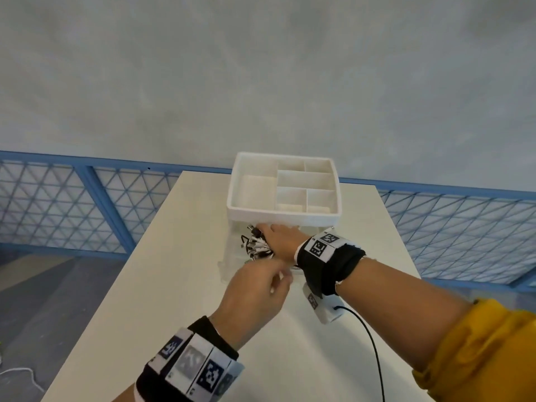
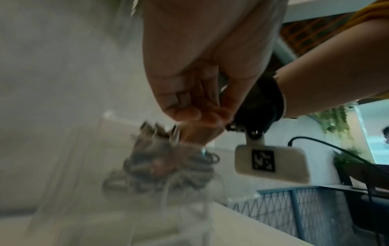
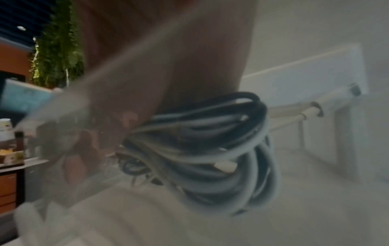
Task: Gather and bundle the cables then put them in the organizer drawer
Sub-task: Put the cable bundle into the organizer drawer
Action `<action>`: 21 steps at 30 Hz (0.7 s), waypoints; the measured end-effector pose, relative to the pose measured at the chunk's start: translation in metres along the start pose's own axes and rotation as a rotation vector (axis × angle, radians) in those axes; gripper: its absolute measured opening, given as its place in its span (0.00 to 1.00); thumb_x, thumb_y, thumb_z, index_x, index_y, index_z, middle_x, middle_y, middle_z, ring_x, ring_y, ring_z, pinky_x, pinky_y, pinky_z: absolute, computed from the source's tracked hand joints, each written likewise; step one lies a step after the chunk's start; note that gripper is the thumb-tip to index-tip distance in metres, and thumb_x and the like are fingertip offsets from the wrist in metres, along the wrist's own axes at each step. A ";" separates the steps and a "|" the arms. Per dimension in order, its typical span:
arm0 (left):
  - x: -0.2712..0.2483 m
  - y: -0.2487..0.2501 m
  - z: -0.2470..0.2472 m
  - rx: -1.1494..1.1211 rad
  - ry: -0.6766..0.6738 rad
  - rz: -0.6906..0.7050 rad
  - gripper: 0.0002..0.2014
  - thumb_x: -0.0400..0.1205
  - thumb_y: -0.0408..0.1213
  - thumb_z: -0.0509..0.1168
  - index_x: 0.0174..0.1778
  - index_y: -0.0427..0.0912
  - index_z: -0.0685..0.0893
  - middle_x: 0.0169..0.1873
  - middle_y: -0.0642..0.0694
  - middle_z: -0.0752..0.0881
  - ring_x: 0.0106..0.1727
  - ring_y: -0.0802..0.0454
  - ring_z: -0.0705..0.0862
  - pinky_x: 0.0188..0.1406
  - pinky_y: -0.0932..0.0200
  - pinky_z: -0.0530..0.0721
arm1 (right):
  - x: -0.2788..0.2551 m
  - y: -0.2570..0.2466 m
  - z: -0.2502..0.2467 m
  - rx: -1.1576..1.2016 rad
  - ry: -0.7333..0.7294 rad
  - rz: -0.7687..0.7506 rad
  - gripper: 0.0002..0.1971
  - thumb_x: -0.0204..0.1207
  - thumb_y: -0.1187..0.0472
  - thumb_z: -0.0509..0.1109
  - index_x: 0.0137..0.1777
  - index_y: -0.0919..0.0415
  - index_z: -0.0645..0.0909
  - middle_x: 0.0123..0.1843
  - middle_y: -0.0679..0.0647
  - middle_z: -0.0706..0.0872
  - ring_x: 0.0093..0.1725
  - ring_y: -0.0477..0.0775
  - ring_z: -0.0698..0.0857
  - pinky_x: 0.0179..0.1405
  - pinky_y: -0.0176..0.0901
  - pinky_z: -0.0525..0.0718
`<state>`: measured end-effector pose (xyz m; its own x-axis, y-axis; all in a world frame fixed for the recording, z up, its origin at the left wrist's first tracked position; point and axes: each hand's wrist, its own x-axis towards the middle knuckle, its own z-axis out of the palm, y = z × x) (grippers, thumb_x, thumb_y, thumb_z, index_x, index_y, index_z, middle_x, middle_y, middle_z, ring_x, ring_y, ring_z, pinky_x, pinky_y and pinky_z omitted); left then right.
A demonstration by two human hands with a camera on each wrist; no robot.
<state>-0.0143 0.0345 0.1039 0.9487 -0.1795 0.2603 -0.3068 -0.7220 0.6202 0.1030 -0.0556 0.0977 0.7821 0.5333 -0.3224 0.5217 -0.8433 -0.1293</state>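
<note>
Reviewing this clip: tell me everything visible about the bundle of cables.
The coiled bundle of white, grey and black cables is looped several times, with white plug ends sticking out. It looks like smooth rubbery cord. The right hand grips it inside the clear pulled-out organizer drawer, below the white divided tray. The left hand is at the drawer front.

No legible txt, only coded tags.
</note>
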 end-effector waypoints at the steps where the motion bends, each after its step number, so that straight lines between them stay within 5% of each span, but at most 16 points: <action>1: 0.005 0.002 -0.001 0.101 0.059 0.089 0.11 0.78 0.39 0.63 0.55 0.43 0.81 0.44 0.57 0.81 0.46 0.60 0.77 0.50 0.66 0.73 | -0.002 -0.001 -0.003 0.031 -0.028 -0.024 0.36 0.71 0.52 0.72 0.77 0.61 0.62 0.70 0.63 0.77 0.70 0.65 0.76 0.70 0.58 0.72; 3: 0.012 -0.004 0.002 0.300 -0.011 0.104 0.27 0.78 0.45 0.63 0.72 0.38 0.68 0.70 0.42 0.73 0.72 0.46 0.70 0.75 0.53 0.63 | -0.006 0.001 -0.011 0.101 -0.091 -0.075 0.27 0.75 0.56 0.68 0.73 0.65 0.70 0.71 0.64 0.77 0.72 0.64 0.74 0.73 0.51 0.69; 4: 0.015 -0.010 0.006 0.423 -0.067 0.092 0.35 0.78 0.50 0.61 0.77 0.36 0.59 0.78 0.38 0.64 0.79 0.41 0.62 0.79 0.48 0.54 | -0.009 0.003 -0.015 0.148 -0.116 -0.096 0.25 0.77 0.58 0.68 0.71 0.68 0.72 0.71 0.65 0.77 0.72 0.64 0.73 0.73 0.47 0.67; 7: 0.024 -0.019 0.013 0.693 -0.205 0.064 0.40 0.77 0.61 0.46 0.79 0.35 0.51 0.80 0.35 0.58 0.81 0.39 0.59 0.77 0.38 0.53 | -0.021 0.015 -0.024 0.315 -0.094 -0.144 0.25 0.70 0.64 0.74 0.67 0.68 0.75 0.68 0.65 0.79 0.67 0.63 0.78 0.72 0.48 0.71; 9: 0.030 -0.027 0.014 0.728 -0.264 0.066 0.38 0.78 0.59 0.38 0.79 0.37 0.53 0.80 0.36 0.57 0.81 0.38 0.57 0.77 0.34 0.54 | -0.031 0.027 -0.027 0.378 -0.022 -0.121 0.35 0.66 0.60 0.78 0.74 0.63 0.70 0.73 0.59 0.75 0.71 0.58 0.75 0.74 0.45 0.70; 12: 0.036 -0.037 0.011 0.814 -0.330 0.071 0.36 0.78 0.59 0.36 0.71 0.41 0.72 0.70 0.38 0.78 0.73 0.41 0.75 0.67 0.34 0.74 | -0.051 0.044 -0.028 0.379 0.120 -0.093 0.35 0.71 0.55 0.75 0.77 0.57 0.68 0.72 0.57 0.74 0.71 0.55 0.75 0.70 0.39 0.69; 15: 0.042 -0.047 0.008 0.827 -0.453 0.148 0.51 0.66 0.69 0.20 0.79 0.43 0.54 0.80 0.38 0.59 0.82 0.42 0.55 0.77 0.33 0.52 | -0.079 0.045 -0.015 0.272 0.217 -0.140 0.32 0.74 0.46 0.69 0.78 0.53 0.67 0.73 0.58 0.71 0.71 0.56 0.72 0.74 0.47 0.69; 19: 0.061 -0.046 -0.005 0.751 -0.475 0.201 0.57 0.57 0.79 0.29 0.79 0.48 0.55 0.82 0.38 0.45 0.82 0.41 0.40 0.77 0.33 0.37 | -0.091 0.033 0.032 0.007 0.079 -0.134 0.55 0.57 0.21 0.47 0.83 0.52 0.49 0.86 0.63 0.49 0.83 0.64 0.55 0.81 0.57 0.59; 21: 0.069 -0.048 -0.009 0.701 -0.423 0.243 0.51 0.60 0.80 0.44 0.76 0.54 0.62 0.82 0.38 0.39 0.82 0.40 0.35 0.76 0.33 0.33 | -0.086 0.034 0.040 -0.025 0.026 -0.047 0.58 0.51 0.22 0.37 0.83 0.51 0.41 0.86 0.60 0.39 0.85 0.63 0.45 0.82 0.56 0.49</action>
<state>0.0653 0.0624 0.0985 0.8542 -0.5168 -0.0578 -0.5196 -0.8526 -0.0549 0.0398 -0.1323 0.0834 0.7649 0.5741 -0.2923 0.5663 -0.8155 -0.1197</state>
